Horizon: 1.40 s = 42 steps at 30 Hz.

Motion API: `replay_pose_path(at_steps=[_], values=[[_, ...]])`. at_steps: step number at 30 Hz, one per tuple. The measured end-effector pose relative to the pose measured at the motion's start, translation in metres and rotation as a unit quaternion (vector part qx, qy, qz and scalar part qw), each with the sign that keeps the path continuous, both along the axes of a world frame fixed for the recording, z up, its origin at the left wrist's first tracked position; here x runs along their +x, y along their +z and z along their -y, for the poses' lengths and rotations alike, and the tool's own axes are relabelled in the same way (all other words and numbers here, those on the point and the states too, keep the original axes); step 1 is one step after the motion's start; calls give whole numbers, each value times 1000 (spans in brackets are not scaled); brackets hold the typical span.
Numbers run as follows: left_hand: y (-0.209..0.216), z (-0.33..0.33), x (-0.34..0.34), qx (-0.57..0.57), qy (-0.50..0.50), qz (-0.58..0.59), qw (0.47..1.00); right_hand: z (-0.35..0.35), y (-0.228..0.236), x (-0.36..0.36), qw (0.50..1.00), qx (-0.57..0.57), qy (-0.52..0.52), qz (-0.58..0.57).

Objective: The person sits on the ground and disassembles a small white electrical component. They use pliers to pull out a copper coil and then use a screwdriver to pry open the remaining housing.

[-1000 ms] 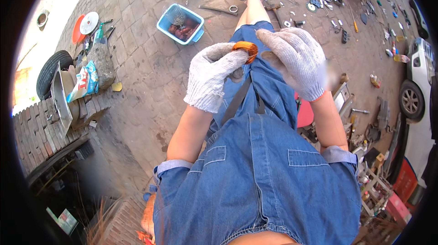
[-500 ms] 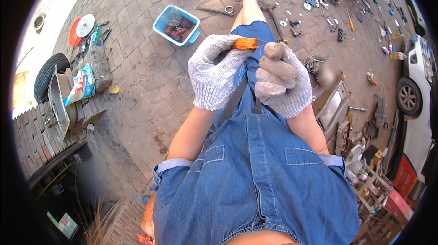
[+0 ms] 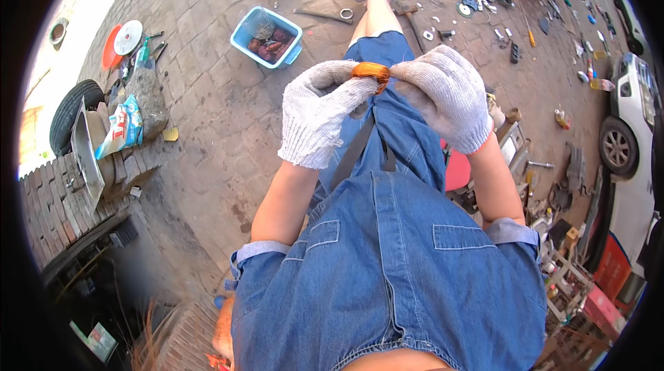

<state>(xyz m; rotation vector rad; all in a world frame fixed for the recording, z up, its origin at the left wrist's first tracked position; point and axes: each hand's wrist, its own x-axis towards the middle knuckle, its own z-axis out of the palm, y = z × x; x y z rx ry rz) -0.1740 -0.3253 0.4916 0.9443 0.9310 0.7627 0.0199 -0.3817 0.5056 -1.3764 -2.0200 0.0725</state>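
Note:
My left hand point(image 3: 317, 114), in a white knit work glove, grips a small shiny coil of orange-brown copper wire point(image 3: 372, 73) between thumb and fingers. Close beside the coil's right side, my right hand point(image 3: 448, 94), gloved in the same greyed knit, is closed in a pinch with its fingertips at the wire. The strand itself is too fine to follow between the fingertips. Both hands are held in front of my blue denim clothing, above my lap.
Ahead on the brick paving stands a light-blue tub point(image 3: 282, 63) with dark reddish pieces inside. A hammer point(image 3: 413, 29) lies by my legs. Scattered tools and parts, among them a screwdriver point(image 3: 531, 35), spread to the right before a white car point(image 3: 633, 156). A tyre point(image 3: 72, 112) is at left.
My right hand has turned over, its back now facing up, and its fingertips have come in close to the coil. The coil has tilted slightly; my left hand keeps hold of it.

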Motion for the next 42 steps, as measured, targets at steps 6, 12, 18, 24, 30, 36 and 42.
replay_pose_path(at_steps=[6,12,18,24,30,36,42], values=[[-11,4,1,258,20,-6,966,10,-3,-18,886,-238,-63,-393],[-16,-7,-1,553,6,-74,830,16,-23,-20,335,-412,145,-835],[-14,-13,-12,705,-6,-131,697,26,-19,-27,290,-384,146,-864],[-15,-11,-16,698,-19,-159,698,32,-10,-12,384,-365,177,-829],[-13,-8,-15,677,17,-144,722,33,4,0,583,-377,59,-717],[-16,-13,-16,453,68,-128,880,28,-6,17,711,-97,-194,-669],[-18,-6,-15,179,49,-78,980,22,7,7,755,109,-319,-562]])
